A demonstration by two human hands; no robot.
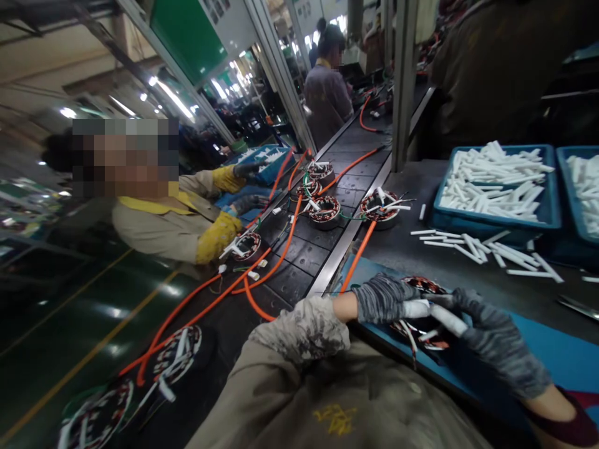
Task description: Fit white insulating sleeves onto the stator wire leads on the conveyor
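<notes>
Two gloved hands are meeting over a wound stator (423, 312) lying on the blue mat (556, 349) at the bench edge; the left hand (381, 298) and right hand (496, 340) are both pinching closed on one white insulating sleeve (437, 312) above it, while loose sleeves (491, 252) are lying near the blue tray (496, 218)

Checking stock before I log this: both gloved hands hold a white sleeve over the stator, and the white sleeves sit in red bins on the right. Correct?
Not quite. The head view shows the bins are blue, not red. The rest holds: left hand and right hand hold a white sleeve over the stator.
</notes>
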